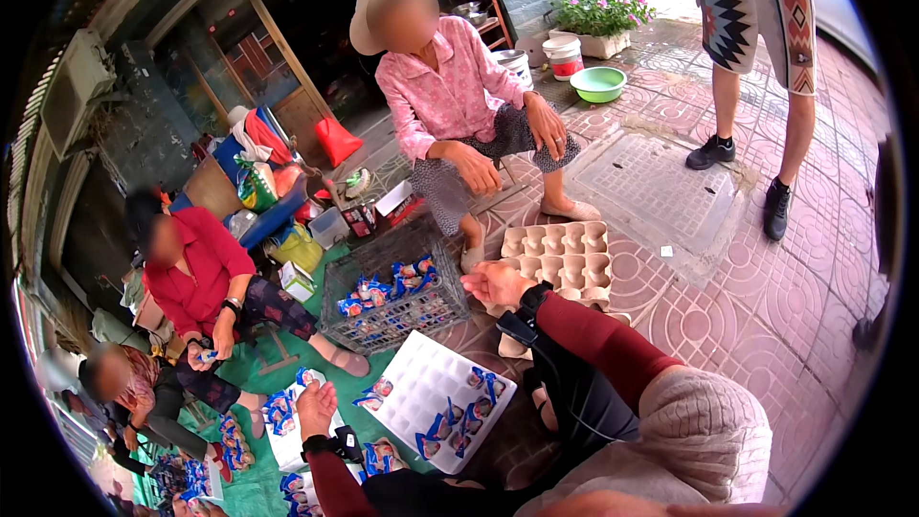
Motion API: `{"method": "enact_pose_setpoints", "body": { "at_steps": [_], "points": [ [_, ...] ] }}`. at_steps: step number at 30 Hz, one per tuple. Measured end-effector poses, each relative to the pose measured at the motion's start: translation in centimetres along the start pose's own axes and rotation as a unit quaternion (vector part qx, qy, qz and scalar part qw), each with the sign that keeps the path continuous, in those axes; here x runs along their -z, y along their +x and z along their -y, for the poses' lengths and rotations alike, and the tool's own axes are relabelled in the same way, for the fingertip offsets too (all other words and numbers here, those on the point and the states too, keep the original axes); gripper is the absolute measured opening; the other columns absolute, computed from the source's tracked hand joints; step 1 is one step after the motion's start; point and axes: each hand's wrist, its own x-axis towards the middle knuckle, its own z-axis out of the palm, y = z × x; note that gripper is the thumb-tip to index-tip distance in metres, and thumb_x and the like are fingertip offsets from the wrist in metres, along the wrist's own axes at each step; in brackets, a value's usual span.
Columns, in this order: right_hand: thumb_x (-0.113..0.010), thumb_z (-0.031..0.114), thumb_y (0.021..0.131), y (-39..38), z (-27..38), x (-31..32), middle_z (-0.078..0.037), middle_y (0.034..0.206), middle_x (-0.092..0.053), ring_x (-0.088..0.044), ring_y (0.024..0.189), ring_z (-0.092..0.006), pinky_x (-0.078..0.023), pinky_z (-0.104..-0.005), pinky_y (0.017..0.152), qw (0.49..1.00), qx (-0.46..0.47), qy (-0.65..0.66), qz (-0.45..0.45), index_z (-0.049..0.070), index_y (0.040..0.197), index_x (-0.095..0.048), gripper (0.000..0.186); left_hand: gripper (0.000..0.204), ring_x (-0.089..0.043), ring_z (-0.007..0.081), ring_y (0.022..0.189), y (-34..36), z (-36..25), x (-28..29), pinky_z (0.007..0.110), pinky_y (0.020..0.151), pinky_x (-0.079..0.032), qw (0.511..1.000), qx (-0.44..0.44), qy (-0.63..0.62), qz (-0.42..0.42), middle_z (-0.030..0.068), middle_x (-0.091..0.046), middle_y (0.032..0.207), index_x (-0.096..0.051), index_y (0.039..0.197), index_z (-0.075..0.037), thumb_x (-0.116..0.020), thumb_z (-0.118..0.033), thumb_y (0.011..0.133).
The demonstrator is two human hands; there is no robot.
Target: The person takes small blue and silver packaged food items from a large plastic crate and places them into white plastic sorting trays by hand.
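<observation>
My left hand [316, 410] is raised palm up with its fingers apart and nothing in it. Just beside it, blue-and-clear wrapped packets [279, 414] with round contents lie on a white tray [287, 455]. My right hand [498, 284] is held out, palm up, fingers loosely bent and empty, near the brown pulp egg trays [557, 254]. Between my arms sits a larger white moulded tray [407, 383]; several wrapped packets [459, 426] fill its right and lower cups, and others stand empty. Beyond it, a grey plastic crate [359, 273] holds more such packets.
A person in a pink shirt [445, 86] sits opposite; another in a red top [206, 263] sits at the left, holding a small item. Further left more people sit by packets. A green basin [598, 84] and buckets [563, 56] are behind. Someone in patterned shorts [756, 19] stands right.
</observation>
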Motion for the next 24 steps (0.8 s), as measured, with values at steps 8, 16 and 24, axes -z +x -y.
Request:
{"method": "enact_pose_setpoints", "body": {
  "at_steps": [8, 16, 24],
  "points": [
    [-0.043, 0.026, 0.089, -0.5, 2.6, 0.5, -0.008, 0.094, -0.059, -0.058, 0.076, -0.0161, -0.045, -0.0282, 0.064, 0.993, 0.03, 0.101, 0.054, 0.007, 0.105, -0.046, 0.025, 0.051, -0.057, 0.0224, 0.075, 1.1, 5.8, -2.6, 0.031, 0.064, -0.048, 0.995, 0.097, 0.004, 0.01, 0.017, -0.055, 0.097, -0.038, 0.11, -0.005, -0.057, -0.04, 0.08],
    [-0.059, 0.019, 0.078, -1.9, -0.2, 1.5, -0.01, 0.084, -0.057, -0.06, 0.068, -0.0219, -0.045, -0.0327, 0.055, 0.929, -0.056, -0.366, 0.002, 0.006, 0.113, -0.04, 0.041, 0.031, -0.063, 0.0199, 0.069, -0.8, 7.0, -1.2, 0.028, 0.057, -0.049, 0.862, 0.212, 0.425, 0.175, 0.0116, -0.063, 0.081, -0.054, 0.099, -0.001, -0.061, -0.021, 0.077],
    [-0.056, 0.018, 0.08, -0.2, -0.5, 1.4, -0.012, 0.088, -0.06, -0.061, 0.073, -0.0208, -0.045, -0.0318, 0.06, 0.954, 0.011, -0.294, -0.053, 0.009, 0.111, -0.041, 0.035, 0.038, -0.062, 0.0192, 0.067, 1.1, 7.2, 0.2, 0.029, 0.059, -0.049, 0.943, 0.11, 0.297, 0.099, 0.0104, -0.063, 0.082, -0.051, 0.106, -0.002, -0.061, -0.022, 0.076]
  ]
}}
